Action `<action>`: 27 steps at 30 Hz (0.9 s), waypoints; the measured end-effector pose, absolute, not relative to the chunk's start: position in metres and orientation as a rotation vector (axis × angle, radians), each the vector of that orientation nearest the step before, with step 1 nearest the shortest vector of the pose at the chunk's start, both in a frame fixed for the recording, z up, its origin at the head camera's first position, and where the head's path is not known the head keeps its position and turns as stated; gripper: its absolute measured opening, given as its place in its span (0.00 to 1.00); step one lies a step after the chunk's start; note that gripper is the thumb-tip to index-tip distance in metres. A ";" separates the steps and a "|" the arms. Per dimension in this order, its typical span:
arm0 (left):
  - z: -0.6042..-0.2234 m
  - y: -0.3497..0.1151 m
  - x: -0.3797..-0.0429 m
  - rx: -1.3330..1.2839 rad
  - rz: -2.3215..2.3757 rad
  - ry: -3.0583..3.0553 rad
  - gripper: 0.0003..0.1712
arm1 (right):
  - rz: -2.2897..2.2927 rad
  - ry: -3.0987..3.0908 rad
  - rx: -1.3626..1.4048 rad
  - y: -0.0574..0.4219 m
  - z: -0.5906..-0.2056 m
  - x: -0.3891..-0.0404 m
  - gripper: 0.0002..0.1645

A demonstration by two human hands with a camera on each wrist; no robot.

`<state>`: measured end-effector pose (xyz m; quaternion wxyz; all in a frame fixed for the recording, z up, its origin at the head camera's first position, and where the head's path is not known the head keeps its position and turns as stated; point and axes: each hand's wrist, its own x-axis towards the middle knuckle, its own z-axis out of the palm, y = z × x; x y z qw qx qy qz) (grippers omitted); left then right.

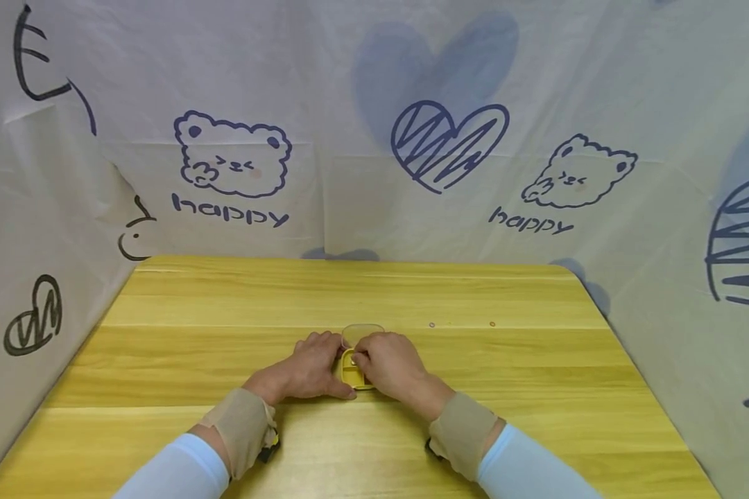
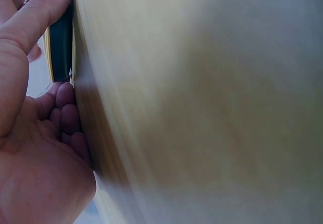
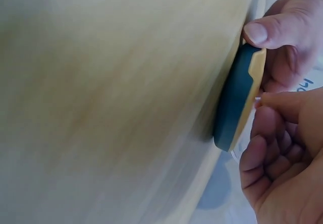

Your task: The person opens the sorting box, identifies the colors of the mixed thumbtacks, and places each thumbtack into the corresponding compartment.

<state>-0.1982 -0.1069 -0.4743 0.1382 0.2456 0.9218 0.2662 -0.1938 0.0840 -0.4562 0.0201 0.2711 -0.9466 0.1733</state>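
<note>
A small box with a yellow divided inside [image 1: 352, 376] and a dark teal outer shell [image 3: 236, 95] lies on the table, its clear lid [image 1: 362, 331] raised at the far side. My left hand [image 1: 312, 367] holds the box from the left, thumb at the near edge and fingers round the far left side. Over the right part of the box is my right hand [image 1: 392, 366]. In the right wrist view its thumb and forefinger pinch a tiny whitish piece [image 3: 258, 99] just above the compartments; its kind is too small to tell. The right hand hides part of the box.
On the wood-grain table [image 1: 225, 298], two tiny rings, a purplish one [image 1: 432, 325] and an orange-brown one [image 1: 492, 324], lie beyond the right hand. A white cloth with drawn bears and hearts [image 1: 349, 208] hangs behind the table and along both sides.
</note>
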 end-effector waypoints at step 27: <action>-0.477 -0.106 -0.198 0.719 0.772 2.703 0.42 | 1.362 -2.807 0.017 0.197 -0.451 -0.225 0.14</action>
